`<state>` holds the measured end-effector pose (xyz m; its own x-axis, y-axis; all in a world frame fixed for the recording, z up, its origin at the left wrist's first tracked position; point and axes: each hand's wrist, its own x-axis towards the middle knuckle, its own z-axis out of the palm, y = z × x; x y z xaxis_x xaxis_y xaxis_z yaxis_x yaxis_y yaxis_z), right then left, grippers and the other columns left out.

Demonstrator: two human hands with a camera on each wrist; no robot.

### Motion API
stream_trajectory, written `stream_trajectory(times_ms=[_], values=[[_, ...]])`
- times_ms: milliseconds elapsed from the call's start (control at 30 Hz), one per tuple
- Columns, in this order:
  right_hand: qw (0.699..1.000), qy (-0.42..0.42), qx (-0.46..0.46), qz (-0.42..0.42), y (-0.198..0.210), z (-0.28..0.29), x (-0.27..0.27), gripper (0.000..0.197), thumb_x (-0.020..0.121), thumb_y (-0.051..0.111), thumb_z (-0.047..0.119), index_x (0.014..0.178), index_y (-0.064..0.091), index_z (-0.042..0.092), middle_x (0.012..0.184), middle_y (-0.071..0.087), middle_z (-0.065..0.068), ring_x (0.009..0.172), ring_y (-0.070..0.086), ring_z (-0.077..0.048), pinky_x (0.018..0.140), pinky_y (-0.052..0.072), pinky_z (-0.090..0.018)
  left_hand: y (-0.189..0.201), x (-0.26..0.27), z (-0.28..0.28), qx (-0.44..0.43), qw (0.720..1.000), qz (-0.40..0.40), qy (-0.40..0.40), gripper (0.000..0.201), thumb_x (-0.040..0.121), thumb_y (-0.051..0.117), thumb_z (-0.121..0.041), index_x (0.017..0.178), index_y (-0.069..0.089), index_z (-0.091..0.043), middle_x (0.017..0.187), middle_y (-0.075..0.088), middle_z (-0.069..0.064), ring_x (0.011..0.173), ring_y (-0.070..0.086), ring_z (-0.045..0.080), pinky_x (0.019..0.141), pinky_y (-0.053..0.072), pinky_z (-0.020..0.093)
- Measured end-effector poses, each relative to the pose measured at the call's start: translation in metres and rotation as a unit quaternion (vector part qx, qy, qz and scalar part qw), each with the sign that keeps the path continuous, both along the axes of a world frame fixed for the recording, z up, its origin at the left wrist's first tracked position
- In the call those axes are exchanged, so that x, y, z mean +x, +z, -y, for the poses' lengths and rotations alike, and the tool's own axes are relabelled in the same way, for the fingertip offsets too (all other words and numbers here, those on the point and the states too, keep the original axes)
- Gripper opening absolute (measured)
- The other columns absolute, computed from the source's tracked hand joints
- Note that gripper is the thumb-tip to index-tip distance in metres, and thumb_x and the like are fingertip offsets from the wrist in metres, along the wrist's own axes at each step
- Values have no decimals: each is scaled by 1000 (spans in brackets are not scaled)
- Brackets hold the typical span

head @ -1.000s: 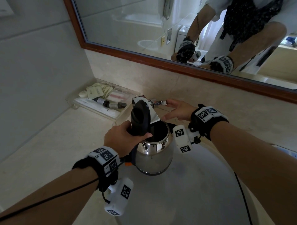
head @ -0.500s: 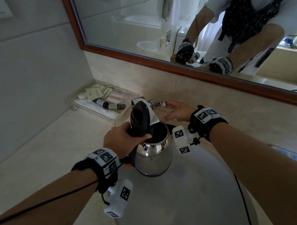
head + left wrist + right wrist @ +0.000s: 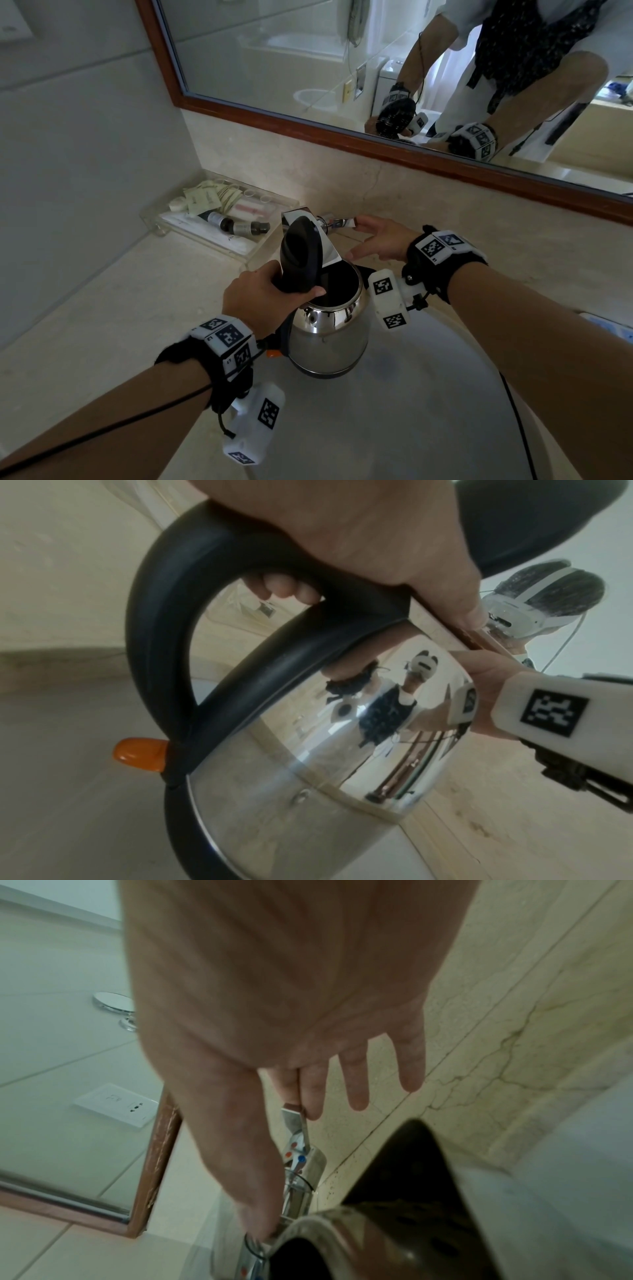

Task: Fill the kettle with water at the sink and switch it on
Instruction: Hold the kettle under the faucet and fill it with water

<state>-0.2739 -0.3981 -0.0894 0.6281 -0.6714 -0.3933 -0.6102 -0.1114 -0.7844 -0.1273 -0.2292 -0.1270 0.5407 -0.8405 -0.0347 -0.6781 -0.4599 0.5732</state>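
A shiny steel kettle (image 3: 329,329) hangs over the pale sink basin (image 3: 428,411), its black lid (image 3: 301,253) tipped up. My left hand (image 3: 260,301) grips the black handle (image 3: 154,615); an orange switch (image 3: 140,753) sticks out at the handle's foot. The kettle's open mouth (image 3: 342,1245) sits just below the chrome faucet (image 3: 296,216). My right hand (image 3: 380,236) reaches past the kettle with straight fingers (image 3: 356,1085). One fingertip touches the end of the faucet lever (image 3: 296,1121). No running water shows.
A clear tray (image 3: 205,240) of small bottles and sachets sits on the counter (image 3: 102,308) at the back left. A wood-framed mirror (image 3: 308,126) runs along the back wall. The left wall carries a socket (image 3: 116,1104). A cable hangs by my right forearm.
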Motion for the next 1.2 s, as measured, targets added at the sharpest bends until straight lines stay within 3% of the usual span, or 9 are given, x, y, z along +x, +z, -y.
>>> stream_trajectory(times_ms=[300,700,933,1100,1200], values=[[1000,2,-5,-3,0,0,0,70,76,73,14,138,42,28,150,36,2,137,33,-18,91,32,-31,1,-1,-1,-2,1000,-3,-3,64,60,66,-70,104,67,-24,93,73,-6,88,67,16,77,51,29],[1000,-3,1,-10,-1,2,0,68,77,72,16,136,42,32,152,33,3,138,34,-19,91,34,-35,0,0,0,-1,1000,-1,6,64,58,66,-72,98,66,-22,83,71,-7,79,65,15,74,52,29],[1000,-13,9,-15,-3,3,2,70,76,72,17,137,42,33,152,33,5,137,34,-21,89,35,-36,2,-1,-2,1,1000,3,6,63,59,66,-70,100,66,-23,65,53,-18,70,56,10,70,45,25],[999,-24,27,-25,-4,5,3,76,75,74,19,140,37,33,153,31,8,137,35,-24,97,36,-43,0,0,-2,-5,1000,-7,7,63,59,68,-69,101,67,-22,84,71,-7,79,65,14,73,49,27],[999,-24,27,-29,-5,6,3,78,74,74,20,141,36,34,153,31,9,135,36,-25,101,36,-47,0,-2,-2,-7,1000,-8,7,62,60,69,-68,100,67,-21,88,72,-5,82,66,16,72,49,26]])
